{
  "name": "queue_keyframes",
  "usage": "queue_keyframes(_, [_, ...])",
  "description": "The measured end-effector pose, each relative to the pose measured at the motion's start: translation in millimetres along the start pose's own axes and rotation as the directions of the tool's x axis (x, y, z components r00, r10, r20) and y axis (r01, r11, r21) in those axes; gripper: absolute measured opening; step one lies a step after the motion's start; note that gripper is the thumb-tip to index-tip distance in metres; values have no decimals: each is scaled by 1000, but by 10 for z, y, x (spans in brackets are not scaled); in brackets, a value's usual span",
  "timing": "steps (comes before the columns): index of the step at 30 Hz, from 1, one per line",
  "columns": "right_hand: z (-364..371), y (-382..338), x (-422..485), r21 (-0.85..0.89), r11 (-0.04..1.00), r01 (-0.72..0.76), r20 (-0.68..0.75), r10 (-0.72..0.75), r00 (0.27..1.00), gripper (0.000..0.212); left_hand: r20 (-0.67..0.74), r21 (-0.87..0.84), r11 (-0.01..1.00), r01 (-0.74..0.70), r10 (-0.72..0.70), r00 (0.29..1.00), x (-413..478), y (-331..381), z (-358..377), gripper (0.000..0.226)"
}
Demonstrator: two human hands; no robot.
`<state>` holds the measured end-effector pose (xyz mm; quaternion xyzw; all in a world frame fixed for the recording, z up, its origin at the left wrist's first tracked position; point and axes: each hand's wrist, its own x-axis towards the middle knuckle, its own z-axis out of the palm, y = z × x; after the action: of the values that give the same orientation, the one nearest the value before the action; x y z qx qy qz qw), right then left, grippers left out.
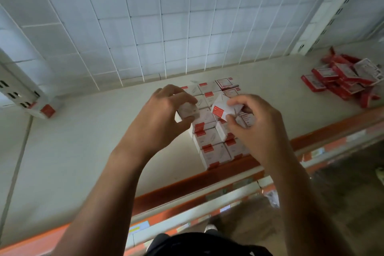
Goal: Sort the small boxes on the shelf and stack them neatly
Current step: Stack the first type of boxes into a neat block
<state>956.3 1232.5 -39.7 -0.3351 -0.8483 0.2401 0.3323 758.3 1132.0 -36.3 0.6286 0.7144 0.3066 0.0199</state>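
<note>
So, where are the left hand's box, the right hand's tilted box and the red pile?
left-hand box (188, 110): head view, white side face.
tilted box (220, 102): head view, white upper face.
red pile (344, 77): head view, central box.

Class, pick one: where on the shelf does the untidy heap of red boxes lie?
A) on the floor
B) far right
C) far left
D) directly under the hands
B: the heap of red boxes lies at the far right end of the shelf, apart from the neat white stack.

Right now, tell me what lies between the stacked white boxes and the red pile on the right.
Nothing: the head view shows only bare shelf between the stacked white boxes and the pile of red boxes.
</note>
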Motion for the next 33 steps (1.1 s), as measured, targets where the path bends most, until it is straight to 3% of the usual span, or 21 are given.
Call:
queue_keyframes(11, [-142,314,33,51,996,76,84,-80,993,32,38,69,996,53,-56,998,128,253,195,39])
queue_keyframes(17, [-176,344,51,109,980,164,145,-179,973,32,-70,178,981,-70,84,994,-43,447,272,45])
queue_keyframes(23, [-199,346,81,234,948,217,191,-264,945,30,-176,149,983,-104,130,976,-176,563,373,27])
queue_keyframes(29, [-234,422,104,323,914,246,303,-347,888,51,-283,54,998,45,-28,959,-353,695,443,24])
queue_keyframes(31, [-231,455,107,320,891,323,352,-428,832,61,-315,-4,995,98,-94,944,-385,733,468,23])
queue_keyframes(33, [-214,499,105,318,868,382,343,-481,807,59,-335,-33,990,137,-140,932,-396,782,489,20])
